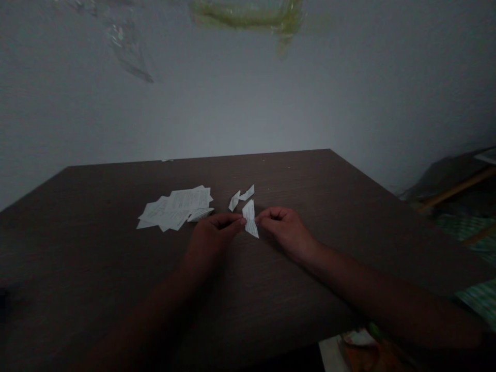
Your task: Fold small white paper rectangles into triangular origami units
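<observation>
A folded piece of printed paper, shaped like a slanted strip, is held upright between my two hands above the table. My left hand pinches its left edge between thumb and fingers. On the other side, my right hand has its thumb and fingers closed at the paper's right edge. Just beyond lie two small folded paper pieces, one on the left and one on the right, close together. Left of my left hand is a spread of printed paper sheets, with a folded paper at its near right side.
The dark wooden table reaches back to a pale wall with stained patches. Small white scraps lie at the far edge. Beyond the right edge is a green checked cloth; below the front edge are partly visible items.
</observation>
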A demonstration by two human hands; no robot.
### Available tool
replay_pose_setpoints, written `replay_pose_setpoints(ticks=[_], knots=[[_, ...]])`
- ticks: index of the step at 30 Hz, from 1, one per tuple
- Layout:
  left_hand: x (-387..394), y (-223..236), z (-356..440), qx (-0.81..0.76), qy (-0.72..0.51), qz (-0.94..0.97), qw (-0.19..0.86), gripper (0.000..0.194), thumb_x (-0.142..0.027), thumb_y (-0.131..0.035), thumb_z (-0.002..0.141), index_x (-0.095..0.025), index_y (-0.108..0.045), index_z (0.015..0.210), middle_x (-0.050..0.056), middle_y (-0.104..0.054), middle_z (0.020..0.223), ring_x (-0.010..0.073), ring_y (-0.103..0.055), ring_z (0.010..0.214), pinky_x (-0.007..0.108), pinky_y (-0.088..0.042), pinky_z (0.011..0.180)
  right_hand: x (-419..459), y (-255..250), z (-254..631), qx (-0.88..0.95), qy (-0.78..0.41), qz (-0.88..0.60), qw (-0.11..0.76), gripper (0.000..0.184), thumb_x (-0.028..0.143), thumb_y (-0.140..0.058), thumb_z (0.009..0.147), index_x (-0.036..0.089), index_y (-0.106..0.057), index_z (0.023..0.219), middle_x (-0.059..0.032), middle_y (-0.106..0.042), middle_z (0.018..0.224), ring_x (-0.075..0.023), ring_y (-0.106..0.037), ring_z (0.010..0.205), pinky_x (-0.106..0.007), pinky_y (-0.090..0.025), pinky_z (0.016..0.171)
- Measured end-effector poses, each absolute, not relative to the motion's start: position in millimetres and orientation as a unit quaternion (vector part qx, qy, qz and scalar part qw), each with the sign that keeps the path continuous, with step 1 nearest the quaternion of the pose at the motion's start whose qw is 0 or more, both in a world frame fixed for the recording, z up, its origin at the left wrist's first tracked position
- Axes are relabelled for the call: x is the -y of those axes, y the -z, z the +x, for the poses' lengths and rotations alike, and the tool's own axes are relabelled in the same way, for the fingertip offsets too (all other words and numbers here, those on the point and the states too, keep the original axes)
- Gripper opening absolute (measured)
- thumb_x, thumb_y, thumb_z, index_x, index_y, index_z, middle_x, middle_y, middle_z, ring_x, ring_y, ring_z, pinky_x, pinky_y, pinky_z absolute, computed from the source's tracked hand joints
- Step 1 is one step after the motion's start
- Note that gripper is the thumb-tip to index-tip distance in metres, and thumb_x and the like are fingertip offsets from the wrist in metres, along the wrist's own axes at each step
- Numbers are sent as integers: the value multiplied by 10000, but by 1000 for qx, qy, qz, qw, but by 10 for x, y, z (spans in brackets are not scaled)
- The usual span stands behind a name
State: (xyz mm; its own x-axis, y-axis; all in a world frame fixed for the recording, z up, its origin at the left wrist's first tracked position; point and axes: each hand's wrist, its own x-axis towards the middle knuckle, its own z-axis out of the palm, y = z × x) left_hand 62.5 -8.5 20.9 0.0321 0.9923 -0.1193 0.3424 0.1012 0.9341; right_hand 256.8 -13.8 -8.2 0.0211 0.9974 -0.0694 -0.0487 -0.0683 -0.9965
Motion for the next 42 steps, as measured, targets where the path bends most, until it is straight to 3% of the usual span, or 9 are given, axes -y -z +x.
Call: replay_pose_setpoints(ticks=[14,18,21,26,29,38,42], knots=[[141,-246,656,-596,-337,608,402,172,-443,-801,828,-323,-925,839,30,-913,894,315,-842,910,423,-655,869,116,152,2595,479,-510,-526,483,137,367,-804,722,235,-768,718,-14,-713,738,-174,-580,694,-328,-453,689],[20,-272,574,-600,-321,625,383,229,-473,-801,853,-310,-940,932,42,-933,1000,331,-853,997,430,-652,930,84,162,2596,469,-515,-518,496,177,405,-818,702,233,-779,718,-4,-693,710,-164,-555,667,-322,-438,666],[-214,-320,449,-619,-313,655,300,265,-472,-774,914,-302,-944,1024,59,-934,1112,341,-849,1090,427,-636,982,27,169,2620,450,-512,-521,513,164,390,-814,689,235,-764,678,16,-634,643,-153,-511,622,-319,-416,640],[-626,-373,394,-636,-188,736,132,257,-399,-746,978,-223,-926,923,158,-911,1093,378,-837,1058,430,-605,956,-71,210,2663,413,-522,-534,521,163,349,-802,732,234,-733,640,14,-606,613,-142,-466,571,-317,-365,593],[-776,-339,495,-630,-88,765,98,308,-422,-723,1017,-209,-912,899,169,-903,1047,357,-830,1048,394,-587,936,-86,225,2666,410,-523,-533,524,154,337,-817,732,229,-747,646,17,-611,603,-139,-453,569,-307,-342,580],[-894,-236,639,-640,-52,760,101,125,-263,-801,917,-211,-865,822,162,-881,953,346,-835,979,377,-588,863,-90,201,2670,409,-526,-527,528,99,294,-806,710,230,-749,661,24,-614,611,-139,-461,578,-304,-356,600],[-738,-303,602,-630,-69,769,84,90,-236,-762,955,-202,-825,899,179,-865,1053,358,-809,1050,399,-561,888,-93,199,2666,407,-530,-529,524,114,296,-812,714,221,-745,659,14,-634,631,-138,-470,589,-300,-342,599]])
